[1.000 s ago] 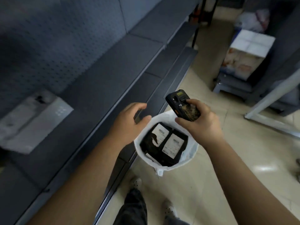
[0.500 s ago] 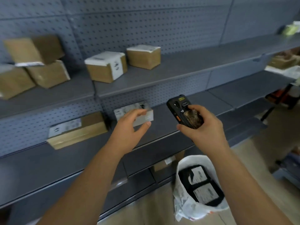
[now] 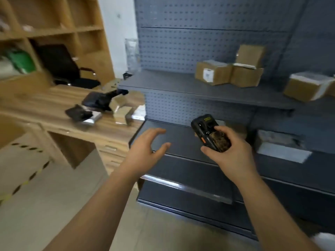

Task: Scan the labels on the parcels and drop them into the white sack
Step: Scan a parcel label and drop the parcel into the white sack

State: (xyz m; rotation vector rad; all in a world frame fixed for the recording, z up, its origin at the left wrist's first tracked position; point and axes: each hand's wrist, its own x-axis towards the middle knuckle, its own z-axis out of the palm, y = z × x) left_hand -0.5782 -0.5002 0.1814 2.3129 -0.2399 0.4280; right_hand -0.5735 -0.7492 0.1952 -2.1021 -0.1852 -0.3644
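Observation:
My right hand (image 3: 231, 153) grips a black handheld scanner (image 3: 210, 133) in front of the grey shelf unit (image 3: 190, 86). My left hand (image 3: 145, 151) hovers empty with spread fingers near the left end of the middle shelf. Brown cardboard parcels (image 3: 213, 75) with white labels sit on the upper shelf, another box (image 3: 306, 86) further right. A flat grey parcel (image 3: 281, 147) lies on the middle shelf to the right of the scanner. On the wooden desk (image 3: 45, 109) lie black bagged parcels (image 3: 97, 101) and small boxes (image 3: 123, 113). Only a white scrap of the sack (image 3: 324, 240) shows at the bottom right corner.
A wooden cubby shelf (image 3: 54, 29) stands behind the desk, with a black office chair (image 3: 61, 66) beside it. The floor (image 3: 45, 196) at the left has a black-and-yellow striped line. A lower grey shelf edge (image 3: 186, 189) juts out below my hands.
My view swung left from the sack and shelves toward the desk. The sack slid almost out of sight. My left hand opened wider; my right hand kept hold of the scanner.

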